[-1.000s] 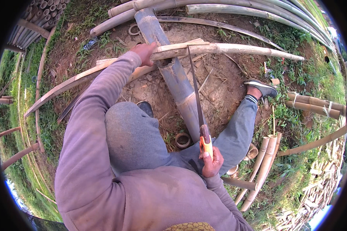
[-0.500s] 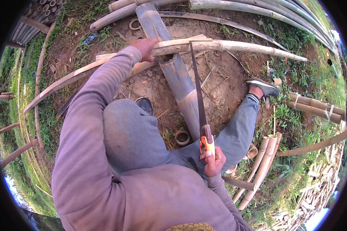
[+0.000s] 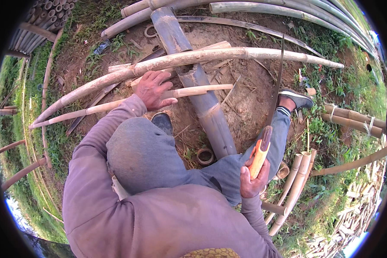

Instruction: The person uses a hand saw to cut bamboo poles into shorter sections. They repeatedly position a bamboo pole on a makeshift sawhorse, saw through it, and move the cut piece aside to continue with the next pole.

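Note:
My right hand (image 3: pixel 254 177) grips the orange handle of a hand saw (image 3: pixel 276 88), whose long dark blade points away from me past my left-out boot-side leg on the right. My left hand (image 3: pixel 152 91) is open, fingers spread, just over a thin split bamboo strip (image 3: pixel 193 90); whether it touches the strip I cannot tell. Beyond that hand a long bamboo pole (image 3: pixel 228 54) lies across a thick grey bamboo trunk (image 3: pixel 206 107). The trunk has a notch cut in its top near the pole. The strip's right end also rests over the trunk.
My shod foot (image 3: pixel 296 98) stands right of the trunk, the other shoe (image 3: pixel 162 123) left of it. Long poles (image 3: pixel 284 12) lie at the back. Tied bamboo (image 3: pixel 352 116) and short upright pieces (image 3: pixel 294 185) are at the right. A cut bamboo ring (image 3: pixel 205 156) sits on the soil.
The saw has swung right, away from the pole. My left hand has let go at the trunk and come nearer, opening. The thin strip now lies nearer to me, apart from the pole.

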{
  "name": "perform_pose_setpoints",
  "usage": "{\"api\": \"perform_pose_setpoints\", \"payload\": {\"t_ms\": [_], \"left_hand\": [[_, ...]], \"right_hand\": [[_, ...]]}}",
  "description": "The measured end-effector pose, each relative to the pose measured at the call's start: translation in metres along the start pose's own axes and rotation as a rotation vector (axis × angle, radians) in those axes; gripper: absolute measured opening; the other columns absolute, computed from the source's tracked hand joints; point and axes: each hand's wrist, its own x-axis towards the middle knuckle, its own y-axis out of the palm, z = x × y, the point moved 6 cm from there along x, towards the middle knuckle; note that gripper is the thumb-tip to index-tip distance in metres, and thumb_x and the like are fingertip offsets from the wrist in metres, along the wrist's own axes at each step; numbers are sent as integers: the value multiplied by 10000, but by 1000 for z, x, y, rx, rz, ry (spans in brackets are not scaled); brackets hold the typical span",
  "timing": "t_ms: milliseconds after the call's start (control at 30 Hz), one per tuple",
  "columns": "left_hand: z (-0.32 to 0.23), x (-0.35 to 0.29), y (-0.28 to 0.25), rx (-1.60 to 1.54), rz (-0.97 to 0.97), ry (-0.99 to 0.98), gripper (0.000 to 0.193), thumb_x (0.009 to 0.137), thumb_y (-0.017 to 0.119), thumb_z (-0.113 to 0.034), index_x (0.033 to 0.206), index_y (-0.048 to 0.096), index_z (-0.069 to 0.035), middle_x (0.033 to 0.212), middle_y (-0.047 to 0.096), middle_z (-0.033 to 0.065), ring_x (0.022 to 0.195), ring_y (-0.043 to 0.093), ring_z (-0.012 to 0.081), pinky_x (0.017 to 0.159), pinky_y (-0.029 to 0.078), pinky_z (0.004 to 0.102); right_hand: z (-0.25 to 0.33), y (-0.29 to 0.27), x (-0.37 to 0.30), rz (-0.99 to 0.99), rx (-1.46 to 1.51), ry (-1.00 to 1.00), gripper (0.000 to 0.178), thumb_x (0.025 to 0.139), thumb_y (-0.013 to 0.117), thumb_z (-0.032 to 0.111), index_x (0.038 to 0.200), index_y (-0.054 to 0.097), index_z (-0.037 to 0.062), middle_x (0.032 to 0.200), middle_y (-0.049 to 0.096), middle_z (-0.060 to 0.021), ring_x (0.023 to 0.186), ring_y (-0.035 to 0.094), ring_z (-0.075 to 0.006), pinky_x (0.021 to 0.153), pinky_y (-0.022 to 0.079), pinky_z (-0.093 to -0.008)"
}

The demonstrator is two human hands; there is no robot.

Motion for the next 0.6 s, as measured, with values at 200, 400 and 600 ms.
{"api": "perform_pose_setpoints", "payload": {"t_ms": [200,400,600], "left_hand": [[82,39,11,48,49,-437,613,895,807,-407,1387,558,-141,1318,684,168,1275,626,393,1095,473,528],[106,42,36,17,517,-610,490,871,796,-330,1228,545,-107,1175,742,201,1136,702,433,970,550,543],[101,43,28,7,513,-603,362,910,717,-230,1212,566,-99,1171,754,200,1132,717,427,956,567,540]], "right_hand": [[-26,52,51,-57,241,50,523,1023,759,346,1315,606,-59,1015,677,-93,912,666,-173,843,550,-333],[-15,94,64,-115,172,-148,618,1037,759,295,1494,531,-52,1203,694,-110,735,605,-68,623,501,-207],[-21,101,62,-51,270,-33,606,1052,738,284,1514,534,-50,1189,693,-113,679,578,-65,571,481,-217]]}}
